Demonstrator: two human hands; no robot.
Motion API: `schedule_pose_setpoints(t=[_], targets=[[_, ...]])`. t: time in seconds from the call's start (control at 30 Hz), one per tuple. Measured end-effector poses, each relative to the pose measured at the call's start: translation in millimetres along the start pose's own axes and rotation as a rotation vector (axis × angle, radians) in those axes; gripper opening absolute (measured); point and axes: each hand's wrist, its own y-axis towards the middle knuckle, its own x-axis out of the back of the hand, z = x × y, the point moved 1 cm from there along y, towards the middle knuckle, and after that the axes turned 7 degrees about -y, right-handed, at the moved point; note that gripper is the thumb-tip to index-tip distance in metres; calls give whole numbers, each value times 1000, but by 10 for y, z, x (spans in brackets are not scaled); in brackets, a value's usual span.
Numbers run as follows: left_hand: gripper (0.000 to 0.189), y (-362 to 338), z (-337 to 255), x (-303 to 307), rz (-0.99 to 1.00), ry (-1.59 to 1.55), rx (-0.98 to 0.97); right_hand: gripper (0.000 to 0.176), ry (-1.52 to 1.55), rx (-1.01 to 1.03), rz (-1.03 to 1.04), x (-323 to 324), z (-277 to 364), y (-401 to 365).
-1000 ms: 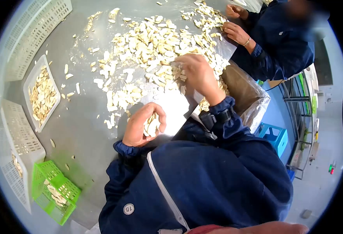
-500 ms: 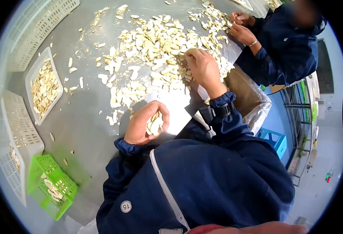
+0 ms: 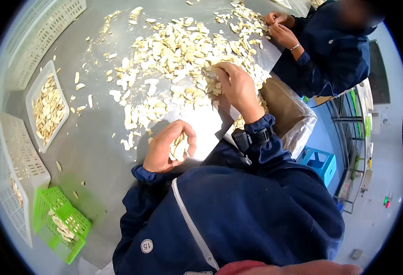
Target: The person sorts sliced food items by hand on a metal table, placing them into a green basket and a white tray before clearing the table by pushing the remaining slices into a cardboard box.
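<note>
Pale slices (image 3: 179, 147) are cupped in the left hand (image 3: 162, 151); the right hand (image 3: 238, 89) is curled onto the pile (image 3: 174, 50), grip unclear. One tray (image 3: 29, 101) is part filled; most seems left unsorted

Work surface: grey metal table (image 3: 96, 151), reflective, with a bright glare patch near frame centre. A plastic-lined bin (image 3: 288, 114) stands against the table edge at 3 o'clock. A blue plastic crate (image 3: 319, 161) sits at 4 o'clock, with a metal rack (image 3: 348, 119) beyond it. The floor (image 3: 375, 229) is pale grey and smooth.
</note>
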Motion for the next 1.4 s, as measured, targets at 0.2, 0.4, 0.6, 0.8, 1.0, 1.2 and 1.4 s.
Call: schedule_pose_setpoints(t=[0.2, 0.4, 0.6, 0.8, 1.0, 1.2, 1.4], targets=[[41, 0, 44, 37, -12, -54, 1, 33, -15, -23, 79, 117, -169, -204], [42, 9, 45, 20, -35, 0, -11, 26, -74, 114, -105, 104, -73, -196], [39, -1, 73, -20, -162, -4, -21, 21, -26, 45, 61, -69, 152, -292], [44, -30, -16, -37, 49, 63, 24, 24, -55, 109, 9, -3, 165, -197], [44, -114, 27, -143, 276, 110, -27, 39, 218, 748, 185, -492, 939, -292], [45, -128, -33, -176, 276, 86, -9, 33, 178, 664, 216, -677, 878, -268], [41, -35, -39, -122, 98, 18, 62, 19, -23, 275, -23, -199, 347, -90]])
